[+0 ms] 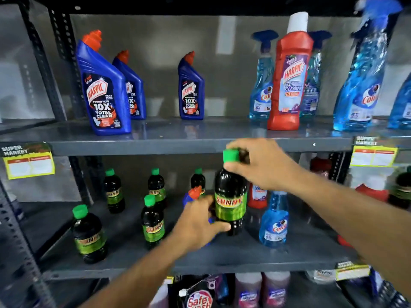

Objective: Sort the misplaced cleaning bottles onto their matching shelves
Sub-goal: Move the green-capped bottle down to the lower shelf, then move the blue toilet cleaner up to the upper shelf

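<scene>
My right hand (262, 165) is shut on the neck, just under the green cap, of a dark Sunny bottle (230, 210) with a green label, at the middle shelf (244, 256). Whether it rests on the shelf I cannot tell. My left hand (198, 225) wraps a blue Harpic bottle (194, 193) right beside it; only its orange cap and bits of blue show. Several more Sunny bottles (89, 234) stand to the left. A blue Colin spray bottle (274, 221) and a red bottle (258, 196) stand to the right on this shelf.
The upper shelf (200, 138) carries three blue Harpic bottles (103, 92) on the left, and a red Harpic bathroom cleaner (289, 85) among Colin sprays (360, 85) on the right. Yellow price tags (29, 165) hang on shelf edges. Pouches and pink bottles (248, 290) fill the bottom shelf.
</scene>
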Demonstrator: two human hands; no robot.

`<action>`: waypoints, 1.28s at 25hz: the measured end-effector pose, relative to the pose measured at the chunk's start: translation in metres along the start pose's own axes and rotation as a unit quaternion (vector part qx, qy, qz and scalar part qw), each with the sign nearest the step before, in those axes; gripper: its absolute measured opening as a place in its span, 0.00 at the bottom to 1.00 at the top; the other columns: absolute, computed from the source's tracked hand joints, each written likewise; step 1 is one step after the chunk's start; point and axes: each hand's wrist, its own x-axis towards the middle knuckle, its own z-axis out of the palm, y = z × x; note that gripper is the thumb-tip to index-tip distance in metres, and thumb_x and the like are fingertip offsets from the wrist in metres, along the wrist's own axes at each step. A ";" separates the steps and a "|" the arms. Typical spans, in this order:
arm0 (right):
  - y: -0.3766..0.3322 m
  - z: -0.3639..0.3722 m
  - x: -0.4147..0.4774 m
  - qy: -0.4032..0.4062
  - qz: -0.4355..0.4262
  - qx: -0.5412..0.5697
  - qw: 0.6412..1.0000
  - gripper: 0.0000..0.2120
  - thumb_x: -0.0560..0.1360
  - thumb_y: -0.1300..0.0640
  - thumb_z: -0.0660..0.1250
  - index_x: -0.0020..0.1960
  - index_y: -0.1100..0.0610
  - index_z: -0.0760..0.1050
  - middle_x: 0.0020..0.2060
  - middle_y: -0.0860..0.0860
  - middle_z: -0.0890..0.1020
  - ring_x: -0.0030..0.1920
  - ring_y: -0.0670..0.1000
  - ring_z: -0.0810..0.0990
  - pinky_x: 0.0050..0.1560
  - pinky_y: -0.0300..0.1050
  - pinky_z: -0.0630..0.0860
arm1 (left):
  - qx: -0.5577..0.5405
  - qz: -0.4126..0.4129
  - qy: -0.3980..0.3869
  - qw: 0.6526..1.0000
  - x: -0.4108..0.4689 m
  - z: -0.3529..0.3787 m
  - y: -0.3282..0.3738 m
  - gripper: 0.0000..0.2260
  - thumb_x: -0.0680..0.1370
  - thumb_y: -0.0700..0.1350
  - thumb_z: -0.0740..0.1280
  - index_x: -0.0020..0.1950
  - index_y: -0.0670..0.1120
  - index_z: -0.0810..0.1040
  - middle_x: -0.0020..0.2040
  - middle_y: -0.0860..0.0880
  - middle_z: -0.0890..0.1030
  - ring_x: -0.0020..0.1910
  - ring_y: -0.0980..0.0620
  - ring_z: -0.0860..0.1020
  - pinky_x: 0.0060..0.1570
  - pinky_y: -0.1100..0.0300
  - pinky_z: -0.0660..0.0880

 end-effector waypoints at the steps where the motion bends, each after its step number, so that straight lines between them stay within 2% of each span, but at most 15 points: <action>1: 0.014 0.018 -0.002 -0.025 0.019 -0.013 0.999 0.19 0.75 0.50 0.72 0.64 0.54 0.77 0.62 0.51 0.83 0.61 0.54 0.80 0.64 0.45 0.72 | 0.000 -0.015 -0.009 1.000 0.005 0.019 -0.016 0.22 0.59 0.52 0.74 0.52 0.52 0.76 0.49 0.52 0.85 0.48 0.54 0.83 0.54 0.48 0.80; 4: 0.053 0.071 -0.002 -0.073 0.094 -0.005 0.993 0.20 0.75 0.51 0.72 0.65 0.54 0.76 0.61 0.54 0.83 0.60 0.57 0.80 0.62 0.47 0.75 | 0.045 -0.056 -0.021 0.997 0.018 0.065 -0.054 0.20 0.63 0.50 0.75 0.53 0.51 0.76 0.50 0.49 0.85 0.49 0.51 0.82 0.54 0.51 0.79; 8: 0.086 0.121 0.001 -0.091 0.169 0.043 0.980 0.20 0.77 0.55 0.71 0.67 0.56 0.74 0.61 0.57 0.81 0.61 0.57 0.79 0.63 0.47 0.76 | 0.088 -0.089 -0.040 0.991 0.034 0.094 -0.084 0.21 0.67 0.48 0.74 0.57 0.47 0.74 0.54 0.45 0.84 0.53 0.46 0.81 0.56 0.51 0.77; 12: 0.096 0.148 0.005 -0.098 0.190 0.049 0.976 0.21 0.78 0.56 0.70 0.69 0.57 0.73 0.62 0.59 0.81 0.63 0.59 0.78 0.65 0.49 0.75 | 0.080 -0.099 -0.038 0.991 0.039 0.109 -0.104 0.22 0.69 0.45 0.73 0.61 0.47 0.73 0.58 0.46 0.82 0.57 0.48 0.79 0.58 0.57 0.74; 16: 0.094 0.157 0.018 -0.124 0.182 0.032 0.975 0.21 0.77 0.54 0.70 0.68 0.55 0.73 0.61 0.58 0.82 0.61 0.58 0.80 0.62 0.48 0.77 | 0.020 -0.117 -0.040 0.992 0.037 0.108 -0.121 0.22 0.68 0.44 0.73 0.61 0.49 0.74 0.57 0.50 0.82 0.57 0.52 0.79 0.60 0.60 0.73; 19: 0.083 0.151 0.032 -0.179 0.148 -0.019 0.972 0.26 0.76 0.52 0.71 0.71 0.53 0.68 0.67 0.58 0.77 0.64 0.59 0.78 0.65 0.48 0.76 | 0.030 -0.161 0.037 0.986 0.017 0.090 -0.142 0.07 0.68 0.45 0.74 0.40 0.51 0.77 0.42 0.52 0.84 0.45 0.55 0.82 0.50 0.63 0.75; 20: 0.077 0.148 0.038 -0.179 0.120 -0.024 0.976 0.28 0.76 0.52 0.71 0.73 0.52 0.66 0.70 0.57 0.75 0.67 0.59 0.75 0.67 0.49 0.74 | 0.033 -0.192 0.097 0.976 0.010 0.081 -0.150 0.07 0.67 0.45 0.74 0.36 0.50 0.76 0.39 0.52 0.84 0.42 0.55 0.82 0.45 0.64 0.74; 21: 0.068 0.145 0.045 -0.172 0.088 -0.011 0.981 0.29 0.77 0.52 0.70 0.75 0.51 0.64 0.72 0.56 0.73 0.70 0.58 0.73 0.70 0.49 0.71 | 0.013 -0.216 0.151 0.965 0.003 0.069 -0.159 0.08 0.67 0.43 0.75 0.37 0.49 0.76 0.39 0.52 0.84 0.41 0.55 0.82 0.45 0.64 0.74; 22: 0.058 0.145 0.053 -0.167 0.062 0.015 0.984 0.29 0.78 0.52 0.69 0.76 0.49 0.63 0.73 0.56 0.72 0.71 0.57 0.72 0.71 0.49 0.69 | -0.020 -0.226 0.187 0.956 0.001 0.059 -0.169 0.09 0.66 0.40 0.75 0.42 0.47 0.78 0.43 0.51 0.84 0.44 0.55 0.82 0.47 0.62 0.75; 23: 0.047 0.146 0.061 -0.170 0.043 0.039 0.984 0.29 0.79 0.53 0.69 0.76 0.49 0.63 0.73 0.55 0.73 0.72 0.56 0.71 0.72 0.48 0.68 | -0.053 -0.224 0.195 0.953 0.002 0.050 -0.177 0.15 0.66 0.37 0.75 0.50 0.45 0.78 0.49 0.51 0.83 0.48 0.54 0.81 0.51 0.60 0.76; 25: 0.032 0.153 0.076 -0.183 0.028 0.052 0.981 0.24 0.80 0.52 0.66 0.75 0.49 0.66 0.71 0.53 0.75 0.71 0.56 0.73 0.73 0.48 0.67 | -0.089 -0.198 0.114 0.969 0.016 0.037 -0.187 0.25 0.65 0.33 0.74 0.61 0.42 0.74 0.58 0.51 0.79 0.54 0.54 0.79 0.57 0.57 0.75; 26: 0.027 0.158 0.082 -0.185 0.030 0.045 0.981 0.21 0.81 0.53 0.66 0.73 0.49 0.70 0.70 0.53 0.76 0.70 0.56 0.73 0.73 0.49 0.68 | -0.101 -0.189 0.061 0.975 0.023 0.031 -0.190 0.26 0.64 0.33 0.74 0.60 0.42 0.75 0.59 0.48 0.81 0.54 0.53 0.80 0.58 0.55 0.76; 28: 0.025 0.165 0.088 -0.175 0.043 0.044 0.983 0.15 0.80 0.54 0.66 0.67 0.52 0.77 0.67 0.52 0.80 0.67 0.54 0.76 0.71 0.47 0.70 | -0.109 -0.176 0.004 0.978 0.037 0.024 -0.195 0.22 0.60 0.36 0.76 0.53 0.47 0.78 0.53 0.44 0.85 0.51 0.50 0.83 0.58 0.47 0.78; 30: 0.026 0.167 0.089 -0.160 0.064 0.072 0.982 0.13 0.79 0.55 0.68 0.63 0.54 0.81 0.63 0.52 0.82 0.63 0.51 0.79 0.69 0.43 0.72 | -0.110 -0.170 -0.006 0.979 0.044 0.022 -0.205 0.19 0.58 0.39 0.76 0.46 0.50 0.79 0.49 0.45 0.86 0.49 0.48 0.84 0.56 0.43 0.79; 32: 0.025 0.166 0.084 -0.148 0.080 0.097 0.981 0.12 0.78 0.55 0.71 0.61 0.53 0.82 0.61 0.51 0.84 0.61 0.49 0.81 0.68 0.40 0.73 | -0.106 -0.166 -0.008 0.980 0.038 0.019 -0.203 0.18 0.58 0.37 0.77 0.44 0.50 0.79 0.48 0.45 0.86 0.48 0.49 0.84 0.55 0.43 0.79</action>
